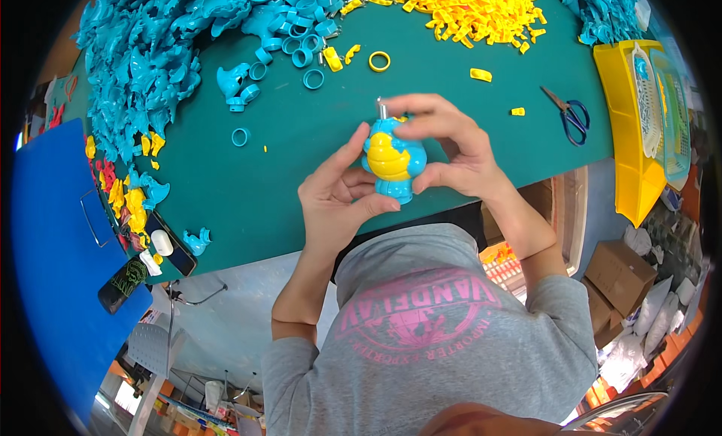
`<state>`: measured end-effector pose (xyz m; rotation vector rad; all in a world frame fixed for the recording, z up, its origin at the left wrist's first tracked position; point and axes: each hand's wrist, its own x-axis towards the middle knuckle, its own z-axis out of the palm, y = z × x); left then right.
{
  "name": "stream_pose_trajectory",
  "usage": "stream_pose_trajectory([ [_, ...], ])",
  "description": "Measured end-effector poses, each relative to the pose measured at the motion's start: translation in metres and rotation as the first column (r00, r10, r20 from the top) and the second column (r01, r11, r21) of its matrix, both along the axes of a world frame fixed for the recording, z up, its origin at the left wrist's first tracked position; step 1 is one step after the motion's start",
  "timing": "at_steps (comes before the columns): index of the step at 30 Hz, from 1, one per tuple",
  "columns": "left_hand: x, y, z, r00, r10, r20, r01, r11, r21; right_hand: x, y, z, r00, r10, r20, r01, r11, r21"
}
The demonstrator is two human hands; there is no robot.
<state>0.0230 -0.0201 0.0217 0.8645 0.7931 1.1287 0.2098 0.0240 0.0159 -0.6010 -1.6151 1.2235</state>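
Observation:
Above the table's near edge, a small blue plastic toy figure (388, 157) with a ribbed yellow belly stands upright between my hands. It has no head, and a metal pin (382, 111) sticks up from its top. My left hand (336, 189) grips its left side and base, the thumb under the feet. From the right, my right hand (460, 151) holds it with the thumb low on the side and fingers curled over the top; the fingertips are slightly blurred.
Blue parts (143, 67) lie heaped at the far left, yellow pieces (474, 11) at the far middle. Blue rings (313, 78) and a yellow ring (380, 61) lie nearer. Scissors (569, 116) rest at right, beside a yellow bin (628, 127). A phone (174, 248) is at the left edge.

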Motion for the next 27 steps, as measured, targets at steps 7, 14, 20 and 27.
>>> stream_pose_trajectory([
  [7, 0.002, 0.005, -0.007, 0.986, 0.100, -0.131, -0.078, 0.984, 0.163, -0.006, -0.012, 0.011, 0.904, -0.143, 0.404, 0.080, 0.983, 0.167],
  [14, 0.002, 0.005, -0.014, 0.932, 0.205, -0.299, -0.125, 0.956, 0.266, -0.007, -0.012, 0.009, 0.953, -0.076, 0.293, 0.129, 0.978, -0.165],
  [20, -0.004, 0.010, -0.002, 0.840, 0.269, -0.470, -0.027, 0.887, 0.460, -0.011, -0.010, -0.001, 0.975, -0.069, 0.212, 0.085, 0.994, -0.068],
  [27, 0.010, 0.034, -0.001, 0.745, 0.180, -0.643, 0.078, 0.933, 0.351, -0.005, -0.001, 0.001, 0.879, -0.105, 0.465, 0.190, 0.972, -0.141],
])
